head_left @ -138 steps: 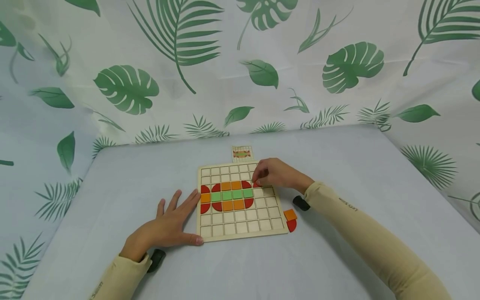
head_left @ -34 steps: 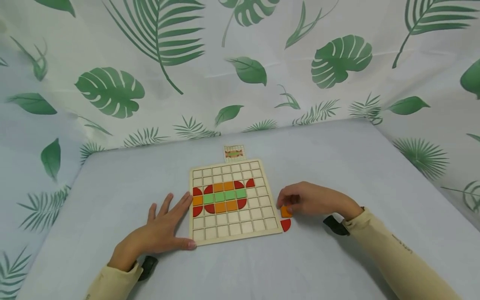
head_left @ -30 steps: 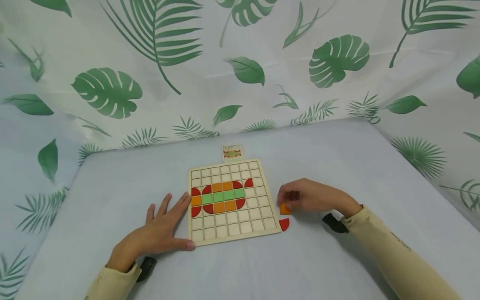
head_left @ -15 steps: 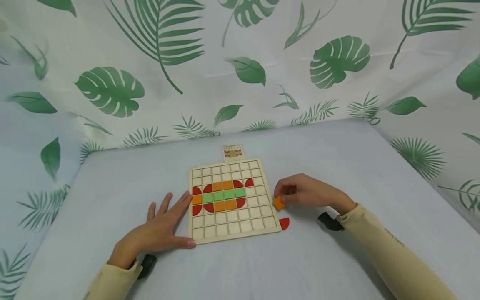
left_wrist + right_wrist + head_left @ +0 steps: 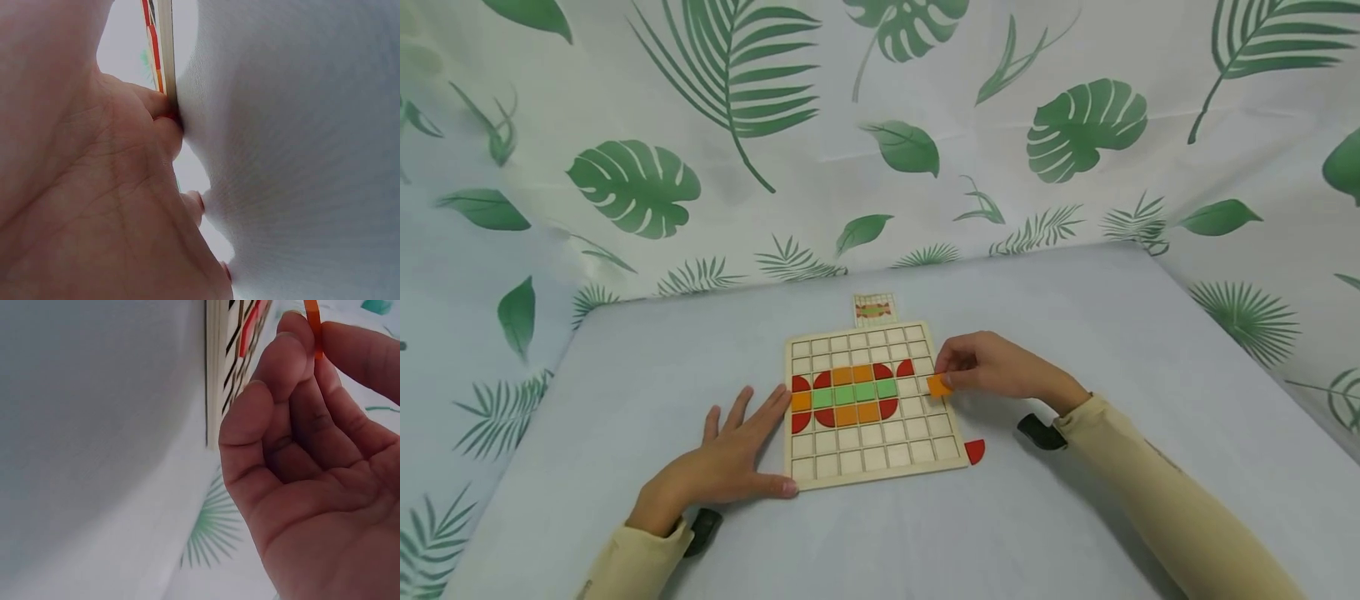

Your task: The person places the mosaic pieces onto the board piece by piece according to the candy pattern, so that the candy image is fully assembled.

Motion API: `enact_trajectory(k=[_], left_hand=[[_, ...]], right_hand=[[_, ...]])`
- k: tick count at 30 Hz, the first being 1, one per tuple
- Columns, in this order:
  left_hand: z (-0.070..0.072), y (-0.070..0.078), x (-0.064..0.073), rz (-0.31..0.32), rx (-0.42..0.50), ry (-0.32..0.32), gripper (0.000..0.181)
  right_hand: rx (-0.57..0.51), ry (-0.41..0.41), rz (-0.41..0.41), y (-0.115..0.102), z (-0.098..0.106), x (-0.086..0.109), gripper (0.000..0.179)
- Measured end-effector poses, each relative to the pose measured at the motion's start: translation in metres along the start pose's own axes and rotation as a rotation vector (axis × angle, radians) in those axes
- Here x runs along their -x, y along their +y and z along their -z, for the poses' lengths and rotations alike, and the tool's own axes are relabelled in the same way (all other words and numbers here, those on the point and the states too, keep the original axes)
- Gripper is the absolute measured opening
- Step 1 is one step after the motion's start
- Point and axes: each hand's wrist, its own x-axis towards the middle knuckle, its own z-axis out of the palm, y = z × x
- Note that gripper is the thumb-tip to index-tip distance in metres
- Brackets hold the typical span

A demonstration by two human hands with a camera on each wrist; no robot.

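Note:
A pale wooden grid board (image 5: 872,462) lies on the table with red quarter-circle, orange square and green square tiles set in its cells. My right hand (image 5: 1000,367) pinches an orange square tile (image 5: 937,385) between thumb and fingers, over the board's right edge. In the right wrist view that orange tile (image 5: 314,328) shows edge-on at the fingertips. My left hand (image 5: 726,462) lies with fingers spread at the board's left side, its thumb at the near left corner. The left wrist view shows the palm (image 5: 106,181) and the board's edge (image 5: 166,50) beside the fingers.
A loose red quarter-circle tile (image 5: 975,451) lies against the board's near right corner. Behind the board is a small card (image 5: 874,310) with a printed grid pattern. A leaf-printed cloth (image 5: 820,167) rises behind the table.
My right hand went from the board's upper right cells, where a red tile now sits, to the orange square beside the board. It lifted that tile and brought it over the right edge.

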Motion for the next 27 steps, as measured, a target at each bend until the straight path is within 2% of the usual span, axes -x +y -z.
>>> enact_trajectory(k=[7, 16, 27], left_hand=[[0.000, 0.001, 0.000, 0.009, -0.003, -0.004, 0.129], [0.002, 0.002, -0.002, 0.008, 0.006, -0.014, 0.128], [0.003, 0.002, 0.000, 0.012, 0.010, -0.015, 0.127]], right_hand=[[0.029, 0.018, 0.004, -0.006, -0.004, -0.017, 0.004], [0.078, -0.001, 0.012, -0.008, -0.011, -0.034, 0.006], [0.106, -0.025, 0.024, -0.007, -0.015, -0.042, 0.006]])
